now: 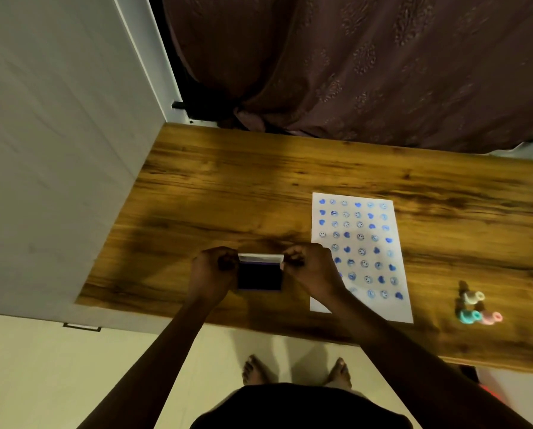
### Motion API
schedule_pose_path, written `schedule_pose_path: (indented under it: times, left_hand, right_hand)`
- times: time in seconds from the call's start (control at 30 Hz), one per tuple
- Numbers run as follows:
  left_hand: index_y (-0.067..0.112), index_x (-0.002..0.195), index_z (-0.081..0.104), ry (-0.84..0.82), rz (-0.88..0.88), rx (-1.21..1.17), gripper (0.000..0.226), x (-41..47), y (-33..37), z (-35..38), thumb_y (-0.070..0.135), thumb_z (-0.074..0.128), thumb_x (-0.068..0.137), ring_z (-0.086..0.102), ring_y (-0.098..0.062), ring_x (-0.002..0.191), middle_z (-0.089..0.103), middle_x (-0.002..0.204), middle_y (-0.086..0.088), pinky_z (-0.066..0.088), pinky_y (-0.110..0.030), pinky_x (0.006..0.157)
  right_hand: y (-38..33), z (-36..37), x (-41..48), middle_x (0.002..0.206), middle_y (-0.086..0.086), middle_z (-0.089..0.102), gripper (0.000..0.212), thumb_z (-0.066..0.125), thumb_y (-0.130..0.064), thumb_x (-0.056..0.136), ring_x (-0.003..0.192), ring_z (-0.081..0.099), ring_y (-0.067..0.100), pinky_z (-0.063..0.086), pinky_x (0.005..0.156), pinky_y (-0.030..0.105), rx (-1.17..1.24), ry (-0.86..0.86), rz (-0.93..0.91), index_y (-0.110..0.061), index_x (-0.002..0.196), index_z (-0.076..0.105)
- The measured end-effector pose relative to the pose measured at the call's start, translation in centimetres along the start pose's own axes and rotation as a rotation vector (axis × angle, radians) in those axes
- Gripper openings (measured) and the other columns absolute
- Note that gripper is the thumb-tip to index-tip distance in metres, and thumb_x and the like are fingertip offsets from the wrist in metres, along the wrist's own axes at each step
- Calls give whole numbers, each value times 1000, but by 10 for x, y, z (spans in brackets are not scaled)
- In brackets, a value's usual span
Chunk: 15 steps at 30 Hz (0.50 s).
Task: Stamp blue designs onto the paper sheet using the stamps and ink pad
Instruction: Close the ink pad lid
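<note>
A dark blue ink pad [260,275] with its light lid raised at the far edge sits on the wooden table [259,181]. My left hand [211,269] grips its left side and my right hand [310,267] grips its right side at the lid. To the right lies the white paper sheet [359,252], covered with rows of blue hearts and smiley faces; my right wrist hides its lower left part. Three small stamps stand further right: a white one [473,297], a teal one [469,316] and a pink one [492,318].
A grey wall panel [57,150] borders the table on the left. A brown patterned curtain [367,63] hangs behind the far edge. My bare feet [296,371] stand on the pale floor below the table's near edge.
</note>
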State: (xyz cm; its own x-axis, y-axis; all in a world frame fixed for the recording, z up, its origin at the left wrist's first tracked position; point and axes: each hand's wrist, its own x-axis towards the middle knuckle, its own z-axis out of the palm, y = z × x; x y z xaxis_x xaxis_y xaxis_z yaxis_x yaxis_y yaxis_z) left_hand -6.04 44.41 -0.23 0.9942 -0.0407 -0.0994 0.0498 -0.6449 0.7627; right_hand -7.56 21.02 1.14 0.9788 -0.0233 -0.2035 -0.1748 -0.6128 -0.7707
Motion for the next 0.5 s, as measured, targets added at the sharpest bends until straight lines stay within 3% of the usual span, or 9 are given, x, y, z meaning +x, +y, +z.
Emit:
schedule_pose_path:
  times: [0.07, 0.13, 0.2, 0.27, 0.3, 0.4, 0.5]
  left_hand:
    - [32, 87, 79, -8, -12, -32, 37, -6, -1, -1, -4, 72, 82, 66, 17, 68, 66, 76, 26, 44, 2, 60]
    - [45, 78, 75, -11, -38, -63, 46, -11, -2, -2, -1, 76, 79, 62, 26, 70, 63, 74, 33, 44, 3, 60]
    - [53, 69, 69, -23, -73, -85, 43, -16, -2, -2, 10, 74, 75, 66, 17, 68, 66, 71, 30, 49, -3, 62]
    - [49, 70, 69, -30, -98, -108, 28, -18, 0, -2, 21, 67, 73, 68, 7, 73, 72, 74, 22, 56, -19, 67]
    - [48, 69, 69, -24, -98, -114, 26, -19, 0, -1, 23, 65, 73, 69, 5, 73, 73, 73, 22, 57, -20, 67]
    - [48, 62, 66, -7, -65, -91, 34, -20, -1, 3, 21, 70, 82, 67, 16, 64, 67, 60, 32, 47, -1, 57]
    - [45, 68, 61, -15, -70, -62, 44, -23, -2, 5, 8, 78, 85, 63, 8, 67, 64, 72, 27, 47, -10, 63]
  right_hand:
    - [-1, 1, -8, 107, -1, 80, 21, 79, -14, 88, 98, 74, 10, 55, 92, 19, 8, -11, -2, -16, 108, 79]
    - [-2, 3, -15, 108, -1, 79, 20, 77, -11, 89, 100, 73, 11, 55, 96, 22, -1, -15, -7, -16, 108, 80]
    - [-2, 5, -21, 113, 0, 78, 22, 76, -10, 90, 106, 72, 13, 51, 97, 17, -50, -12, -10, -16, 111, 79]
    - [-2, 8, -27, 118, 2, 77, 23, 75, -14, 92, 110, 71, 17, 47, 98, 18, -101, 4, -7, -16, 115, 78]
    - [-2, 10, -31, 119, 2, 77, 24, 74, -16, 92, 112, 71, 18, 47, 100, 20, -113, 15, -5, -16, 116, 77]
    - [-2, 16, -41, 121, -1, 76, 24, 72, -18, 94, 113, 69, 16, 41, 99, 15, -149, 78, -8, -20, 117, 77]
    - [-3, 23, -47, 121, -4, 76, 25, 68, -19, 96, 110, 70, 13, 46, 97, 16, -146, 103, 11, -23, 119, 76]
